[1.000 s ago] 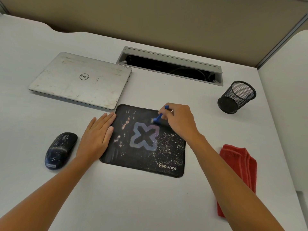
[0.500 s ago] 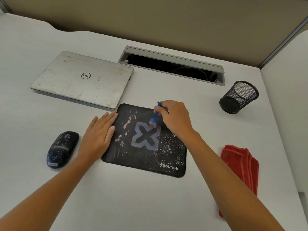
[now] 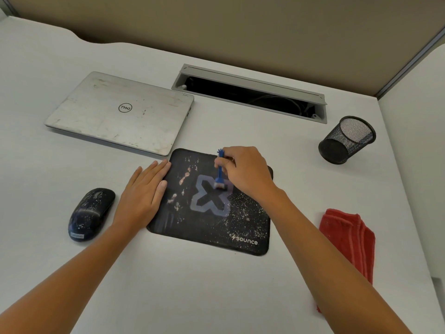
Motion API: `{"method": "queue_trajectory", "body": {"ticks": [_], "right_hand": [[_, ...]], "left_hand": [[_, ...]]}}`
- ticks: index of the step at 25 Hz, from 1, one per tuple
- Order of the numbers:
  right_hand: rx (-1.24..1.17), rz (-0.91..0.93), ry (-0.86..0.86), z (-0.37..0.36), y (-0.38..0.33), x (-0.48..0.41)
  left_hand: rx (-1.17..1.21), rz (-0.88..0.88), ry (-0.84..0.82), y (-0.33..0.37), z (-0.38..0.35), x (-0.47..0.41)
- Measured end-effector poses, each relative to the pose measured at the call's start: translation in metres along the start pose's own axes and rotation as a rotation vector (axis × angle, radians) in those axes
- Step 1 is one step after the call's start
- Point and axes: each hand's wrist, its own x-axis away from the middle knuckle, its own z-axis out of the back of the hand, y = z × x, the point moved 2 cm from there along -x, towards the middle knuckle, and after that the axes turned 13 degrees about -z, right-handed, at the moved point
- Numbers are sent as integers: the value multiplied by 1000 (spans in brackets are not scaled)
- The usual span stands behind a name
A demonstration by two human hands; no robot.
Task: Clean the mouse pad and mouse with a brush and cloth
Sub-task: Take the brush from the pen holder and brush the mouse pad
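Brush (image 3: 219, 175): blue, standing nearly upright, its pale bristle head touching the upper right arm of the X printed on the mouse pad; the handle's top is sticking up past the fingers.
Right hand (image 3: 248, 175): pinching the brush handle partway up with curled fingers and thumb, so the bristles are sitting below the grip, toward the pad's middle.
Left hand (image 3: 142, 196): lying flat with straight fingers, holding nothing, its thumb side pressing on the pad's left edge.
Mouse pad (image 3: 216, 225): black, lying in the middle of the desk (image 3: 216, 290), carrying pale crumbs mostly toward its right side and front right corner.
Mouse (image 3: 90, 214): dark, also speckled, sitting on the desk left of the left hand, apart from the pad.
Cloth (image 3: 349, 239): red, folded, lying near the desk's right edge, well apart from both hands.
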Motion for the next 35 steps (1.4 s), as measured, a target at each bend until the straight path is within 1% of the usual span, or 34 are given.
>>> {"method": "queue_trajectory", "body": {"ticks": [2, 5, 8, 12, 15, 18, 19, 22, 23, 26, 28, 30, 33, 35], "right_hand": [[24, 37, 53, 0, -2, 1], [51, 27, -23, -4, -3, 2], [76, 61, 38, -2, 0, 5], [37, 26, 12, -1, 13, 14], [16, 31, 138, 4, 25, 25], [47, 1, 96, 5, 34, 37], [31, -18, 113, 7, 37, 39], [-43, -83, 250, 17, 43, 42], [-21, -97, 247, 18, 44, 42], [36, -105, 146, 17, 47, 44], [9, -116, 199, 22, 49, 44], [45, -119, 259, 26, 52, 44], [86, -131, 154, 24, 55, 47], [45, -129, 191, 28, 56, 50]], "left_hand": [[0, 1, 0, -1, 0, 0], [0, 2, 6, 0, 0, 1], [-4, -6, 9, -1, 0, 0], [-6, -4, 4, -1, 0, 0], [-8, -3, 4, -1, 0, 1], [-11, 1, 5, -1, 0, 1], [-12, 1, 5, -1, 0, 0], [-17, -4, 7, -2, -1, 1], [-17, -4, 8, -2, -1, 1], [-13, -5, 5, -2, -1, 0], [-10, -6, 7, -2, -1, 0], [-7, -6, 12, -1, -1, 1], [-8, -5, 14, 0, 0, 1], [-10, -5, 11, 0, 0, 0]]}}
